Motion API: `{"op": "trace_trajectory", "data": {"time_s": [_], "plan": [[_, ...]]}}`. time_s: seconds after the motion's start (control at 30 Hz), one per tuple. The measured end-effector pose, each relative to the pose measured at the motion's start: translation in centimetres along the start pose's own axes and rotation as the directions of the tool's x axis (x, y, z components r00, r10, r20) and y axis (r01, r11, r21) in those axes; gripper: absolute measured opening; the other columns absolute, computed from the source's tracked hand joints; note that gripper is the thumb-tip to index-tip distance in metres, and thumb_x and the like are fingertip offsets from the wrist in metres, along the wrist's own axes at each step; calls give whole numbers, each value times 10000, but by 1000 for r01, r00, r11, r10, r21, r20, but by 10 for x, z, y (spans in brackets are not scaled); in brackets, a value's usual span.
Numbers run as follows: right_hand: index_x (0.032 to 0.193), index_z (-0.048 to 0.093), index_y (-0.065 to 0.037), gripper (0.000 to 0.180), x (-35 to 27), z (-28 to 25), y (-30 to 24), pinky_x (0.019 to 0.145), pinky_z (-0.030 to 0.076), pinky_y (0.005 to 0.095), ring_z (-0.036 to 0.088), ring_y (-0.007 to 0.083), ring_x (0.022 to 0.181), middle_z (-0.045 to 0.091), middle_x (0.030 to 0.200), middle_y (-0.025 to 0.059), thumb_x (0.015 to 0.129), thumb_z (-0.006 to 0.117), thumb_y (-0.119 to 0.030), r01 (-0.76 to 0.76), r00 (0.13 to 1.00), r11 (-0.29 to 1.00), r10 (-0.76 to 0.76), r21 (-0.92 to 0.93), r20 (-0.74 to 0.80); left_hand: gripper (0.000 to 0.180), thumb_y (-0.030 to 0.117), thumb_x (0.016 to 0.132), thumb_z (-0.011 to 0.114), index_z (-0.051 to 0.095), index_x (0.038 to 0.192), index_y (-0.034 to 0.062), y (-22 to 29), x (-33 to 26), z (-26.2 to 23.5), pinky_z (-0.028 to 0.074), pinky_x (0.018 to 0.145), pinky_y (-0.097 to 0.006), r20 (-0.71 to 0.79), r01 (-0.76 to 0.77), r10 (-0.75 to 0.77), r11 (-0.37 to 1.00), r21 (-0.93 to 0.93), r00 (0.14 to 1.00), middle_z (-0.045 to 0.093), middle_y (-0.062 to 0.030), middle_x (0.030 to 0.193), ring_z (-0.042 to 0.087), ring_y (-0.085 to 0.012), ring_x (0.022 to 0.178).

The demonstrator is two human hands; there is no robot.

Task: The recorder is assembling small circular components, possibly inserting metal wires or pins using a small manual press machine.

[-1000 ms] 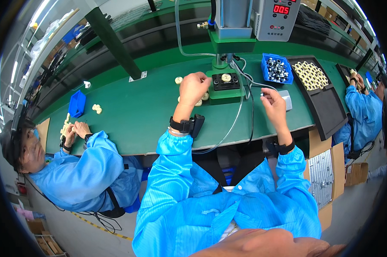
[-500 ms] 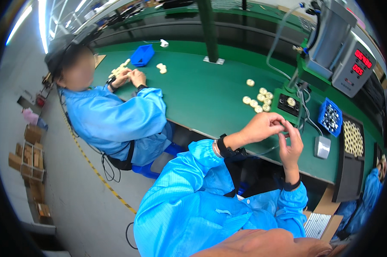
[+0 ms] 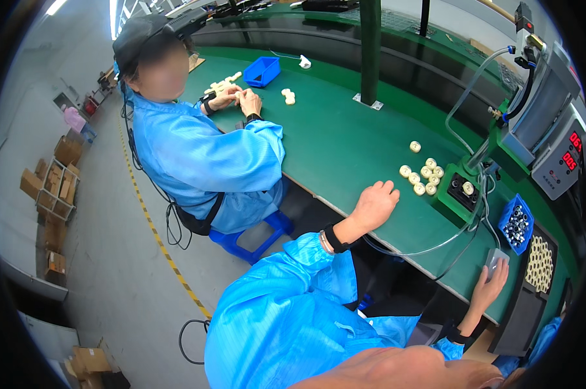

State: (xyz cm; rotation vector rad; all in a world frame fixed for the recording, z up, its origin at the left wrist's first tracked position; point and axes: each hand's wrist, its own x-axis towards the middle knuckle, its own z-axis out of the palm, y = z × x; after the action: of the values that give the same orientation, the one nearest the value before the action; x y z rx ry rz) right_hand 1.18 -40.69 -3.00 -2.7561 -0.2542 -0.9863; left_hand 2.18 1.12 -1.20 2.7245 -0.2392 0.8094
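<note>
My left hand [image 3: 374, 205] rests palm down on the green bench [image 3: 345, 142], fingers loosely apart, holding nothing. Just beyond it lies a cluster of several small cream rings [image 3: 422, 176]. A black fixture [image 3: 463, 190] holding one cream ring stands right of them. My right hand [image 3: 489, 285] lies at the bench's near edge, its fingers on a small grey box [image 3: 496, 260]. Both arms wear blue sleeves and black wrist straps.
A blue bin of small metal parts [image 3: 516, 225] and a black tray of cream rings [image 3: 539, 264] stand at the right. A grey machine with red digits [image 3: 552, 139] rises behind. A co-worker in blue [image 3: 202, 149] handles cream parts [image 3: 223, 83] beside another blue bin [image 3: 262, 70]. Cardboard boxes [image 3: 53, 188] lie on the floor.
My view has swung further left. My hands, raised together in front of me before, have parted: the left dropped onto the bench, the right went down to the grey box.
</note>
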Motion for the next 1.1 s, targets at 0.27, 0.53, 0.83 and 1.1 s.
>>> {"op": "trace_trajectory", "data": {"time_s": [0.27,0.53,0.83,1.1], "plan": [[1336,453,-40,514,14,2,-3,1027,340,460,397,391,1267,434,1381,181,864,617,-162,-7,999,998,9,-56,33,182,141,737,693,626,890,69,0,2,-3,484,636,-360,-45,0,-5,994,-108,999,513,-74,817,555,-244,752],[1360,447,-95,529,21,-9,-20,1014,349,459,375,383,1275,409,1397,164,863,610,-173,-80,990,990,92,-118,106,181,146,729,703,630,879,77,1,3,-4,489,633,-356,-40,7,-11,995,-101,999,517,-69,818,560,-241,752],[1325,488,-102,507,22,-6,-17,984,377,451,413,374,1231,445,1351,166,845,631,-179,-58,989,986,78,-156,127,176,151,731,703,631,878,85,-1,9,-1,493,622,-364,-31,7,-10,995,-96,999,521,-74,817,571,-252,752],[1247,550,-73,493,31,-7,-26,982,389,456,443,400,1189,489,1289,185,782,695,-148,-73,992,995,80,-71,96,178,140,726,713,655,888,92,-1,6,-2,491,631,-367,-46,15,-20,996,-90,999,551,-70,811,585,-256,750]]}}
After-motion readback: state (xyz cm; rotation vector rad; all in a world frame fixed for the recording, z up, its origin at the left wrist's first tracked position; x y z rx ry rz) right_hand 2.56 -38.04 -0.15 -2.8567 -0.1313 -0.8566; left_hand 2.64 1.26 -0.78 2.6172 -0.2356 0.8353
